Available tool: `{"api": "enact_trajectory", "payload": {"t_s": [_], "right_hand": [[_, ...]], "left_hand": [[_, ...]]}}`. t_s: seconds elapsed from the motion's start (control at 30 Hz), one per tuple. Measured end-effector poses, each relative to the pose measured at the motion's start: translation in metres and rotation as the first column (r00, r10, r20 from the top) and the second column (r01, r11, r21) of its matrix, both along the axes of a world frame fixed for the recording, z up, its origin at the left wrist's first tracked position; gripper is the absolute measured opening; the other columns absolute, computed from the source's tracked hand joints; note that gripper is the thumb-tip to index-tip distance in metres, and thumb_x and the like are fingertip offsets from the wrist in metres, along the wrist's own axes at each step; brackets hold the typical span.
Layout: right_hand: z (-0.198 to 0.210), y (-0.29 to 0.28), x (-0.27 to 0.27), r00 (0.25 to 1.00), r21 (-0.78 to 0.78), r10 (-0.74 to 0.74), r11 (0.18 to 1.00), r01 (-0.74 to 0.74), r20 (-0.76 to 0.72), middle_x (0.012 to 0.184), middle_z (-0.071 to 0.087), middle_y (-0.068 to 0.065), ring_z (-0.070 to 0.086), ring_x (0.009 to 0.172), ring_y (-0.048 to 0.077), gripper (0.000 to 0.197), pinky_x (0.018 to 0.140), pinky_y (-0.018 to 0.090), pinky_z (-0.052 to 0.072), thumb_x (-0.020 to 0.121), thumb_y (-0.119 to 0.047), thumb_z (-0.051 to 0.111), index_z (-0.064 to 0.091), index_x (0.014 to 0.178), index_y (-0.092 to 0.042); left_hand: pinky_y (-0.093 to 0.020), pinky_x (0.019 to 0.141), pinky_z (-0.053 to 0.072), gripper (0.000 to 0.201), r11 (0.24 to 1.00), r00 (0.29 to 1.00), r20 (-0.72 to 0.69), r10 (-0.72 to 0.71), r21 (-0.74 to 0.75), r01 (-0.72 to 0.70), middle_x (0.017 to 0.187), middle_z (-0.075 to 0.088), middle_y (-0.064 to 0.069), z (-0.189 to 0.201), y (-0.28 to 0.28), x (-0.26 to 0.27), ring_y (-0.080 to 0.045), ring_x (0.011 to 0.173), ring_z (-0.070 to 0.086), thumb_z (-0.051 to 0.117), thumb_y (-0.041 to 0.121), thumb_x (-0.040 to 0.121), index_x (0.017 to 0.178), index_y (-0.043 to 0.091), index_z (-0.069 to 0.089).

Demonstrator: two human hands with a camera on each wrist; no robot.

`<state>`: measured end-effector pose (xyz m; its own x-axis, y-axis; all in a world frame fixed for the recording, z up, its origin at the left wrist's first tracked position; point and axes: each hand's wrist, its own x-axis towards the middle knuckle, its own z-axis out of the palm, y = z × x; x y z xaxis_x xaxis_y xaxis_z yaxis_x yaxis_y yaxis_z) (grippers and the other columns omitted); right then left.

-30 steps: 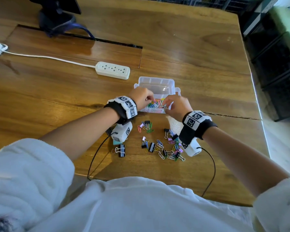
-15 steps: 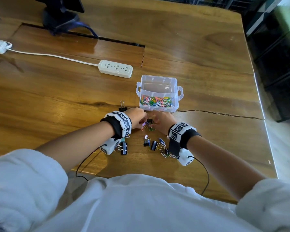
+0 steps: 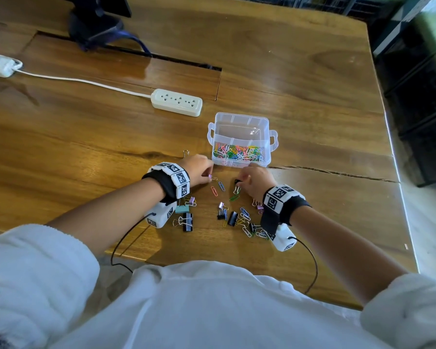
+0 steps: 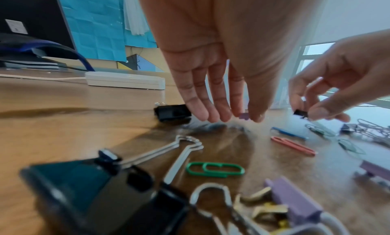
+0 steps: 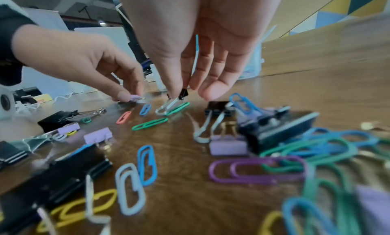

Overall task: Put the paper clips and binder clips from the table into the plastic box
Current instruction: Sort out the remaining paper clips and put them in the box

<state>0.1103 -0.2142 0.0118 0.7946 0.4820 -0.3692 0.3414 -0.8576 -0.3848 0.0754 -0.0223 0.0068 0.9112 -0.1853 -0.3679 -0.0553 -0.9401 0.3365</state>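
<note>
The clear plastic box [image 3: 239,117] stands on the table, its front compartment full of coloured paper clips [image 3: 238,152]. Just in front of it, my left hand [image 3: 208,173] pinches a small purple binder clip [image 4: 244,116] that lies on the wood. My right hand [image 3: 240,182] pinches a small black binder clip [image 5: 184,92] between thumb and finger, its wire handles touching the table. Between and behind my wrists lie several loose paper clips and binder clips [image 3: 237,217], among them a large black binder clip [image 3: 187,221].
A white power strip [image 3: 176,102] and its cord lie behind the box to the left. One binder clip [image 3: 186,153] sits alone left of the box. A dark monitor base [image 3: 93,23] is at the far left. The table's edge [image 3: 398,187] runs down the right.
Both hands came back from over the box toward me to the loose clips. The left has taken hold of a purple binder clip, the right a black one.
</note>
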Motion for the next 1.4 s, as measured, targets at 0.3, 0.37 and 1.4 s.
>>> {"api": "enact_trajectory", "payload": {"t_s": [0.3,0.37,1.4], "right_hand": [[-0.004,-0.034,0.012,0.999,-0.068,-0.043,0.997,0.045,0.030,0.111,0.057,0.008,0.056,0.101,0.023,0.020,0.084,0.028,0.041,0.088,-0.017,0.057,0.063,0.106,-0.010],[-0.004,-0.034,0.011,0.999,-0.080,-0.009,0.997,0.013,0.040,0.113,0.056,0.006,0.055,0.102,0.022,0.022,0.084,0.028,0.042,0.087,-0.016,0.055,0.062,0.109,-0.013],[-0.004,-0.001,-0.017,0.951,-0.132,0.296,0.943,-0.306,-0.087,0.101,0.062,-0.003,0.055,0.098,0.015,0.017,0.081,0.023,0.041,0.083,-0.025,0.062,0.065,0.099,-0.019]], "left_hand": [[-0.032,0.070,0.043,0.025,0.998,0.998,0.061,0.001,0.069,-0.005,0.110,0.053,-0.008,0.001,0.003,-0.001,-0.025,0.099,0.055,0.058,0.016,0.087,0.112,0.013,0.057],[-0.032,0.079,0.045,0.035,0.994,0.992,0.078,-0.097,0.056,0.093,0.114,0.050,-0.005,0.003,-0.001,-0.002,-0.023,0.106,0.051,0.064,0.016,0.083,0.117,0.016,0.055],[-0.037,0.092,0.045,0.026,0.887,0.917,-0.209,-0.340,0.254,0.387,0.123,0.053,-0.012,-0.001,-0.040,0.000,-0.030,0.115,0.054,0.051,0.021,0.095,0.116,0.006,0.055]]}}
